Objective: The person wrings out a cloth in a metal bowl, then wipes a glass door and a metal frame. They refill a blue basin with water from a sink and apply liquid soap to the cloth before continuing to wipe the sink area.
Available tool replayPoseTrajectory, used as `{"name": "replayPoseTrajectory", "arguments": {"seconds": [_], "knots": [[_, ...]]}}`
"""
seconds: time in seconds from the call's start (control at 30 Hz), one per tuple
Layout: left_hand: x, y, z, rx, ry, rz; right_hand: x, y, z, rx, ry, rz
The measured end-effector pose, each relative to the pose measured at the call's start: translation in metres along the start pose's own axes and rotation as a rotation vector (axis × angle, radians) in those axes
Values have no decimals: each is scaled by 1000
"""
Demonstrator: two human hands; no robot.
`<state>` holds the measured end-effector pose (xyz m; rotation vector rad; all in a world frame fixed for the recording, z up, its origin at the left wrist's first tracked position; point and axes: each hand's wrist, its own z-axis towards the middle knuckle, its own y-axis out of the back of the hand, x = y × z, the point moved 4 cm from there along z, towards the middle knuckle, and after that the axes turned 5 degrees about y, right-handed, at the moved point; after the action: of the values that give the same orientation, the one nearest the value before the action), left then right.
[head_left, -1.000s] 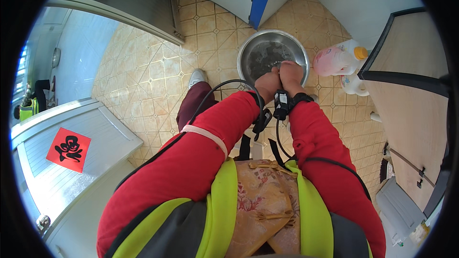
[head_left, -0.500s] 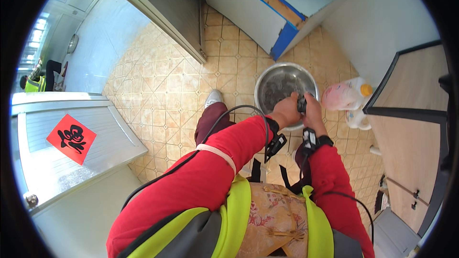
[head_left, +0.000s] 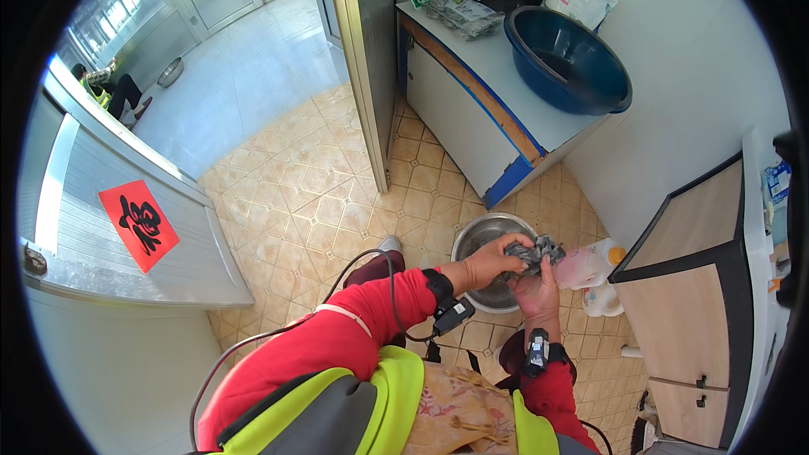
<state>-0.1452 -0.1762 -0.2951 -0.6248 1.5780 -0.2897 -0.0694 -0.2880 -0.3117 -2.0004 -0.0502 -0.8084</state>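
Observation:
A bunched, crumpled grey cloth (head_left: 543, 251) is held between my two hands, above the right side of a round metal basin (head_left: 460, 246) on the floor. My left hand (head_left: 495, 261) grips the cloth from the left, fingers bent over it. Beneath its right part, my right hand (head_left: 538, 295) is turned palm up with the fingers closed around the bundle. Part of the basin's inside is hidden by my hands. Right beside the basin stands a jug with pink contents and an orange cap (head_left: 585, 266).
Behind the pink jug is a white jug (head_left: 602, 301). A large blue tub (head_left: 581, 99) and boxes sit on a low cabinet (head_left: 459, 114) ahead. On the right stands a wood-coloured cabinet (head_left: 674, 320). A door with a red paper (head_left: 141, 227) is at left; a person (head_left: 118, 93) sits beyond.
My view has tilted up, showing more of the cabinet top. The grey cloth, a small dark wad squeezed between my hands before, is now looser and more visible, and my hands have shifted around it.

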Motion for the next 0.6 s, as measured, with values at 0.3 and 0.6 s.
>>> {"name": "replayPoseTrajectory", "arguments": {"seconds": [0.3, 0.6], "knots": [[-17, 22, -44, -165, 181, -459, 1, -51, -7, 16, 168, -343], [27, 15, -32, -322, 358, -260, -12, -14, -13, -77, 19, -100]]}}
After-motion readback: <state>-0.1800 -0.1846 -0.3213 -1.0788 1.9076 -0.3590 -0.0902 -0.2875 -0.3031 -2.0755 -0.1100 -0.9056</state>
